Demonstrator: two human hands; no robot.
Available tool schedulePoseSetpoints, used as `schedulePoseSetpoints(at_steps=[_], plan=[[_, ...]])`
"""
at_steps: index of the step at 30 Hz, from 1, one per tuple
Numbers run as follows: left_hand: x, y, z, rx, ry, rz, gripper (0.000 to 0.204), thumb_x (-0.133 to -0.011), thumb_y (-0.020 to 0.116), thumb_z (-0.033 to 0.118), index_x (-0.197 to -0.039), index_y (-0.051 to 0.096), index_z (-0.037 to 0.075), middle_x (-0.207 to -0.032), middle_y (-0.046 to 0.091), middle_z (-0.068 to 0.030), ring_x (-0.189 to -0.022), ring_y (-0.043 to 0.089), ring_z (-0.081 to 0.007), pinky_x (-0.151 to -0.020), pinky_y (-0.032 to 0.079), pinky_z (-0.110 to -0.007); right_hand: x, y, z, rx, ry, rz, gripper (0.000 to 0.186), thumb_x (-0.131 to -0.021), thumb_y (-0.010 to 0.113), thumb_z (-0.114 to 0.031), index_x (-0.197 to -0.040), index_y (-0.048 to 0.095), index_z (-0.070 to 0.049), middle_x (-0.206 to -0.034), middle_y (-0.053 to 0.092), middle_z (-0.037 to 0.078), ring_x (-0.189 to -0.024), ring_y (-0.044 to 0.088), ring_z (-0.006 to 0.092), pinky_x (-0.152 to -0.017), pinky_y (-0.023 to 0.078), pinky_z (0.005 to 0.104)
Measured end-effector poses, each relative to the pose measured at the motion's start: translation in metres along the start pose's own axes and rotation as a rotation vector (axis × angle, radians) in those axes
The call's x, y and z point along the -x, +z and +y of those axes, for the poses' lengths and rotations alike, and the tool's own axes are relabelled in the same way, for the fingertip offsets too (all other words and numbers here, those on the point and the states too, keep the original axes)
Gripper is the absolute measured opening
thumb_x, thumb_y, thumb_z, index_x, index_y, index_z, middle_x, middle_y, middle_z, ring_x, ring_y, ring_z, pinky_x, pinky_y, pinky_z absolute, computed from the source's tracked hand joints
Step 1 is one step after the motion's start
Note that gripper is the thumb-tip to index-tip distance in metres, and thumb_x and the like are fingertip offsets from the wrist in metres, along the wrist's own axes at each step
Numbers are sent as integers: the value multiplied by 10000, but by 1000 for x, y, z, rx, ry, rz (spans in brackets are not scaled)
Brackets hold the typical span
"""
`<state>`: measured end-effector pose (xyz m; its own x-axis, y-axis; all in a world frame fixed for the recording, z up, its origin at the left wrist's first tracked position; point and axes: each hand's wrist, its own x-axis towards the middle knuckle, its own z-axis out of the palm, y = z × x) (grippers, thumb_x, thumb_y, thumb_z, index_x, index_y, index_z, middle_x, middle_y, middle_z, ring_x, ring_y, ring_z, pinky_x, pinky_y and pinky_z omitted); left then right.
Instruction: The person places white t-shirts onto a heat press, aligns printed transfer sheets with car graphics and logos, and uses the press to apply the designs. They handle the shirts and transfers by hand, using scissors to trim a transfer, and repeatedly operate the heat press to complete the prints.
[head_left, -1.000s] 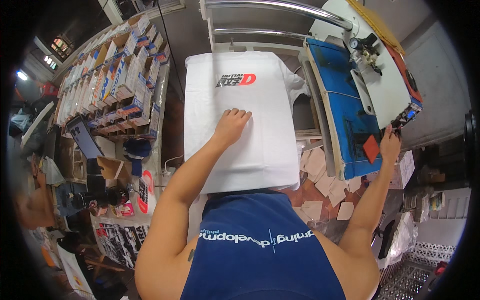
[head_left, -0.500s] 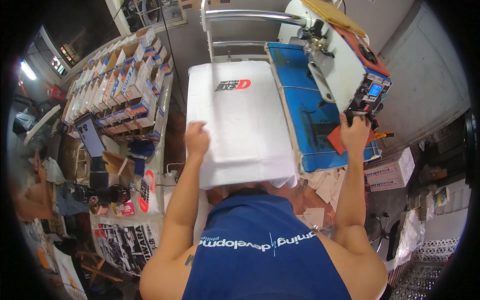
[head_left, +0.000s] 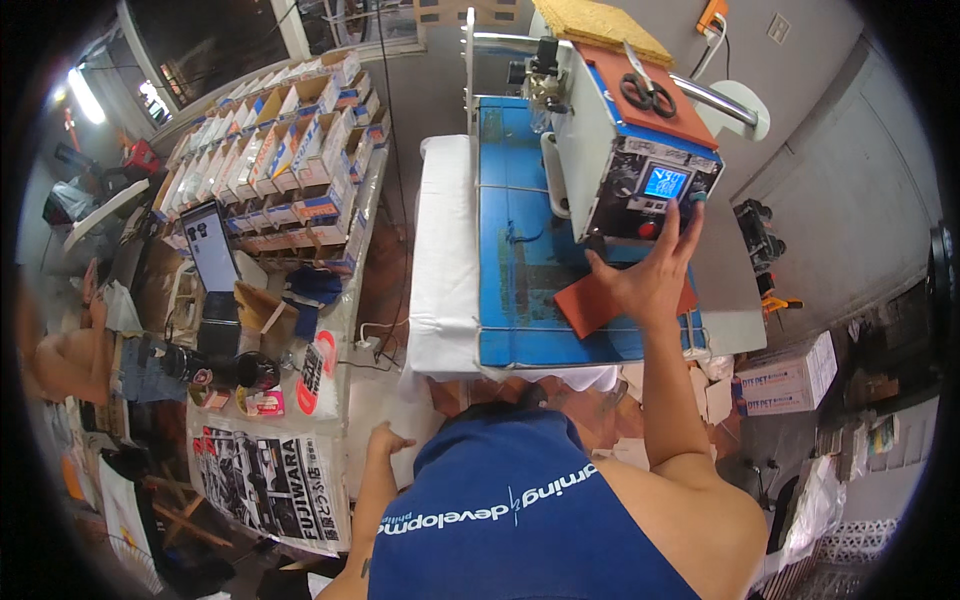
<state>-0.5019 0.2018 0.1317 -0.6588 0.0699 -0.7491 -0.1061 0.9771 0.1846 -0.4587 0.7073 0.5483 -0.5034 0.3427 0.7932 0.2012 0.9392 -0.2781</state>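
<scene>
The heat press's white head, with its control box [head_left: 655, 190] and lit screen, hangs over a blue platen [head_left: 515, 270]. My right hand [head_left: 645, 280] is open at the box's front, fingers spread. Its fingertips reach the panel below the screen and by the knob; whether they press cannot be told. The thumb sticks out under the box's lower corner. A white cloth [head_left: 440, 250], spread on the press's bed, shows mostly left of the blue platen. My left hand [head_left: 388, 440] hangs low beside my body, thumb apart, holding nothing. An orange-red pad [head_left: 587, 308] lies on the platen behind my right wrist.
Scissors [head_left: 648, 95] and a yellow pad [head_left: 600, 25] lie on top of the press head. Left stands a table with rows of cardboard boxes [head_left: 290, 180], a laptop [head_left: 210, 250] and a printed sheet [head_left: 265, 490]. At right is a white carton [head_left: 790, 375]. Another person's arm [head_left: 70, 360] shows far left.
The press head and blue platen have swung left over the white cloth, hiding its print. My right hand has gone from the handle to the panel; my left hand has dropped from the cloth.
</scene>
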Motion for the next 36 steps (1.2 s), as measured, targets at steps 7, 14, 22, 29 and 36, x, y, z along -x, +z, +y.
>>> schedulePoseSetpoints(at_steps=[7,14,22,29,36], plan=[[-8,71,-30,108,63,-39,582,-1011,560,465,-1348,633,-4,-1199,731,-237,-1050,729,-352,-894,579,-458,0,30,-65,115,-58,-40,1193,-562,954,-482,-1566,409,-138,-1582,227,401,-1369,334,636,-1130,350,685],[43,97,-62,982,-173,-116,345,-1022,487,247,-1037,703,-21,-905,700,-170,-721,690,-328,-651,599,-480,6,44,-100,95,-68,-25,1167,-587,945,-496,-1567,422,-139,-1610,211,353,-1444,253,609,-1162,307,693],[106,191,-117,663,-343,300,278,-944,631,307,-844,780,95,-753,704,-182,-666,668,-327,-567,523,-483,31,35,-86,-278,-154,81,706,-841,818,-344,-1427,558,-48,-1594,325,311,-1496,279,507,-1217,229,599],[179,283,-54,51,135,-37,283,-865,708,345,-773,785,89,-776,719,-177,-732,693,-388,-686,557,-535,32,39,-67,-139,-440,-215,461,-864,740,-289,-1261,638,-78,-1270,686,131,-1149,637,358,-951,444,490],[336,374,21,694,-454,572,198,-833,614,176,-923,753,67,-1002,715,-230,-971,683,-438,-839,549,-540,-2,26,-68,61,-393,-708,725,-964,528,-690,-1431,631,-145,-1257,717,212,-1111,687,447,-935,528,533]])
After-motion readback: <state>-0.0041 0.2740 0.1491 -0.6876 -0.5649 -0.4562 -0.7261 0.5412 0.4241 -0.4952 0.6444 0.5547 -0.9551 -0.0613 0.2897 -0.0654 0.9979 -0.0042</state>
